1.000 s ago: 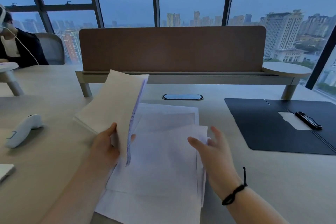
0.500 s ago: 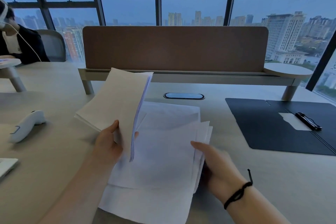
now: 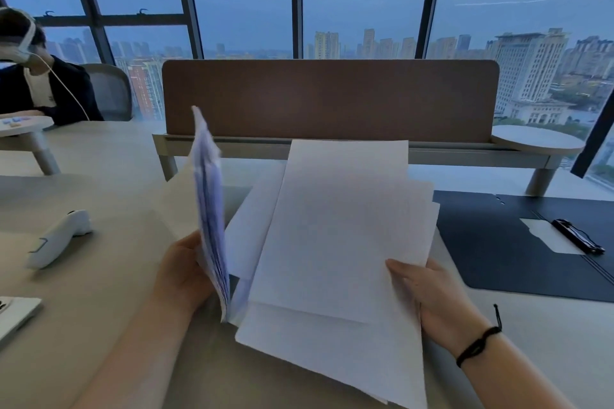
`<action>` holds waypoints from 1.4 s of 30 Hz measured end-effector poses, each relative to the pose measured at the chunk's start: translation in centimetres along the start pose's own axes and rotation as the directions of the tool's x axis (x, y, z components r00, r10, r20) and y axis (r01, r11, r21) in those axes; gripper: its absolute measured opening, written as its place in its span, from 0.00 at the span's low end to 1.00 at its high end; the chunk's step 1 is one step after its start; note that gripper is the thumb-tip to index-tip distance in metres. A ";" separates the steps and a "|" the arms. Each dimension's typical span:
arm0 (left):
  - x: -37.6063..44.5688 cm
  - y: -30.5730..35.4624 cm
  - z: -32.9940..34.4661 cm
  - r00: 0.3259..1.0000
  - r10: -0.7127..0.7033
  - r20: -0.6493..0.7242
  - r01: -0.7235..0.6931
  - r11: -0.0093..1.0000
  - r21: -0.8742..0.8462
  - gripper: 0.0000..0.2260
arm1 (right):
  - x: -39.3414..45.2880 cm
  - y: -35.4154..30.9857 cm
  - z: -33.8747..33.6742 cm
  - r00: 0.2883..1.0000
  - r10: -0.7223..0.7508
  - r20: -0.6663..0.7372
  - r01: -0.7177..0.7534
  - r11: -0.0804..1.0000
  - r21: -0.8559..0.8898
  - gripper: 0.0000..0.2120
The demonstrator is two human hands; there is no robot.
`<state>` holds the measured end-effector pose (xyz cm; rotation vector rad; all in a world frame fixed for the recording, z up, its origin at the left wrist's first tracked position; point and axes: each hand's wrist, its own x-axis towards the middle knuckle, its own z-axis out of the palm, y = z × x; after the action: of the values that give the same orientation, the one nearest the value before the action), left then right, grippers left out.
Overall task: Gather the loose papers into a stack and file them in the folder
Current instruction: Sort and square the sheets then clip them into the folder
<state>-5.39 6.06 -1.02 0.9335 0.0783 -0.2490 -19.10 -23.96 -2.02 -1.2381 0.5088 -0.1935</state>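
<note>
My left hand (image 3: 184,271) grips a thick stack of white papers (image 3: 209,209), held nearly upright with its edge toward me. My right hand (image 3: 428,292) holds a fan of several loose white sheets (image 3: 332,242) by their right edge, lifted and tilted off the desk. The two bundles sit side by side, close at the bottom. The dark folder (image 3: 498,242) lies open flat on the desk to the right, with a black clip (image 3: 578,236) and a white label patch inside.
A white handheld controller (image 3: 58,237) lies on the desk at left, a white device corner (image 3: 16,312) at the left edge. A brown divider panel (image 3: 329,100) on a raised shelf crosses the back. Another person sits at far left.
My right hand slid under the loose sheets and lifted them off the desk. My left hand tipped its stack from slanted to almost upright.
</note>
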 end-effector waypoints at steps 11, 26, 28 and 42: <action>-0.3 -1.6 1.3 0.989 -0.070 0.128 0.052 0.989 0.139 0.20 | 0.1 0.4 0.5 0.991 -0.119 -0.065 0.124 0.989 0.076 0.05; -0.5 2.7 1.5 0.971 0.172 0.167 -0.209 0.949 0.235 0.16 | 0.6 -3.4 0.2 0.991 -0.104 0.090 0.080 0.969 0.234 0.10; -0.9 3.4 1.9 0.966 0.196 0.169 -0.233 0.945 0.232 0.17 | 0.8 -3.7 0.1 0.993 -0.093 0.072 0.076 0.974 0.214 0.11; -3.5 10.5 4.6 0.863 0.500 0.065 -0.499 0.827 0.259 0.07 | 2.4 -0.6 -0.2 0.995 -0.055 -0.080 0.035 0.971 -0.235 0.11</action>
<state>-6.42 8.94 10.57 1.1902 -0.2027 0.2410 -17.04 -25.31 -2.11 -1.4767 0.5912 -0.2311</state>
